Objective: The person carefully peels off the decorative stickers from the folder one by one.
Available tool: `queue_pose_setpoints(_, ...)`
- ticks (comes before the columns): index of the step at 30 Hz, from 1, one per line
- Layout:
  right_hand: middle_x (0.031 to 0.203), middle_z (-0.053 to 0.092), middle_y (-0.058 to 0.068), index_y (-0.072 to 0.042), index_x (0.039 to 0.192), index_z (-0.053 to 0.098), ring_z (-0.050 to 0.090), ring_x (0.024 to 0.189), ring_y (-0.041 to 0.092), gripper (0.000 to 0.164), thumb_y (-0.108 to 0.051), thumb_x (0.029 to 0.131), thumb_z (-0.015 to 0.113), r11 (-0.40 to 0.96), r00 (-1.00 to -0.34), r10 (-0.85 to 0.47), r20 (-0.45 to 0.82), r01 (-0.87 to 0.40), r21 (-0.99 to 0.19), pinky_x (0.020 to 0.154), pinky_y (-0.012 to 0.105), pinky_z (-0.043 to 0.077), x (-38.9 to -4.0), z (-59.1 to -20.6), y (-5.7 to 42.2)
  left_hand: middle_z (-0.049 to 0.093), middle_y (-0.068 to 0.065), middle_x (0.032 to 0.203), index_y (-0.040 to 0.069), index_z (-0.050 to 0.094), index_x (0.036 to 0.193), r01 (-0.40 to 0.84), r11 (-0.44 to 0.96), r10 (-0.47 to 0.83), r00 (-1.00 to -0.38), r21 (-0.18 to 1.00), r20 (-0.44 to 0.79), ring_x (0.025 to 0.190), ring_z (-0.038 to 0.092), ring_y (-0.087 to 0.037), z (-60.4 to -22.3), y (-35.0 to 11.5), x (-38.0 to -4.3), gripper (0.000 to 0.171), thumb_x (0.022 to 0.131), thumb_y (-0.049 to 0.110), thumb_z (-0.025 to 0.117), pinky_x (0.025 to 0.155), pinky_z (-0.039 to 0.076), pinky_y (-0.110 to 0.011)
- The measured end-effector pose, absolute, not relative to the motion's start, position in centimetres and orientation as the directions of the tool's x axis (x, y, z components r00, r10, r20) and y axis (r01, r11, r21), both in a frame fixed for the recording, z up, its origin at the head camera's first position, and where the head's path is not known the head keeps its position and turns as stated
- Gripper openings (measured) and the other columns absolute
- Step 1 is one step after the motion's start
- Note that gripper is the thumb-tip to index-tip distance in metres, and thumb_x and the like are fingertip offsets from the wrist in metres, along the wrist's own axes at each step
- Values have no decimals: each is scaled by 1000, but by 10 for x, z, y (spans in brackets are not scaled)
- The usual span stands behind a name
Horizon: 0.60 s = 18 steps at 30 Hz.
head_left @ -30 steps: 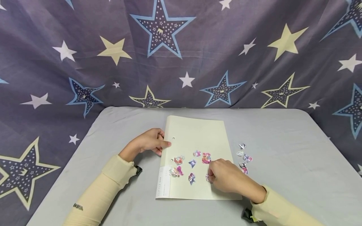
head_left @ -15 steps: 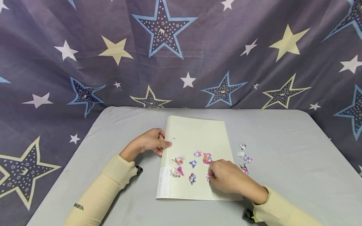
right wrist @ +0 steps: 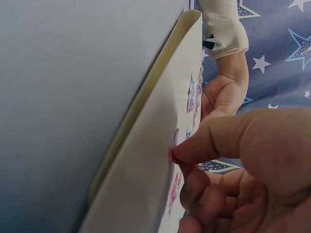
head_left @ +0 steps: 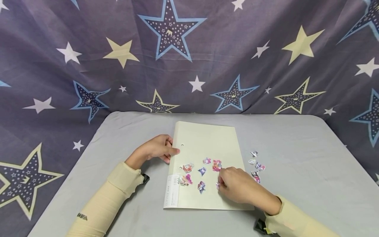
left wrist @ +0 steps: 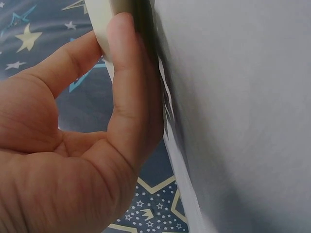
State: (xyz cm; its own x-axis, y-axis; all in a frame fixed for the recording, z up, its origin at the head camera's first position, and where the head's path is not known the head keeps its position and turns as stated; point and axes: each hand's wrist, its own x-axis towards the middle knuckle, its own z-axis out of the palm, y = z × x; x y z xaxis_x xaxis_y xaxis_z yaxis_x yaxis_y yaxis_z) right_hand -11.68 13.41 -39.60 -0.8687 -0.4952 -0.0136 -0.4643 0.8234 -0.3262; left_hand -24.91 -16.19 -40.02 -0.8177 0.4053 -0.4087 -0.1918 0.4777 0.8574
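A cream clip file (head_left: 207,140) lies on the table with its spine to the left. My left hand (head_left: 157,148) holds it by the spine, thumb on top of the cover and fingers along the side. My right hand (head_left: 237,184) pinches a small pink and purple sticker (right wrist: 173,145) between thumb and forefinger, low on the right of the cover; the fingers hide most of it. Several shiny cartoon stickers sit on the cover, among them a pink square sticker (head_left: 217,165), a blue sticker (head_left: 202,171), a purple sticker (head_left: 201,187) and a red sticker (head_left: 187,168).
Several more stickers (head_left: 259,166) lie on the grey cloth-covered table (head_left: 305,177), right of the file. A white printed label (head_left: 171,191) is at the spine's near end. Behind the table hangs a dark star-patterned curtain (head_left: 189,72).
The view has shifted very slightly. Both hands stay where they were, the left on the file and the right at the sticker.
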Motion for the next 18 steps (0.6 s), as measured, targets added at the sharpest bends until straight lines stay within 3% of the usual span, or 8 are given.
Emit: queue_pose_setpoints(18, 67, 51, -12, -17, 77, 57, 45, 58, 5, 14, -5, 78, 65, 787, -840, -543, -8, -506, -355, 48, 17, 39, -118, -394, 136, 58, -13, 80, -4, 43, 113, -189, 478, 409, -816, 858, -408, 55, 61, -21, -401, -161, -249, 48, 83, 15, 74, 59, 61, -37)
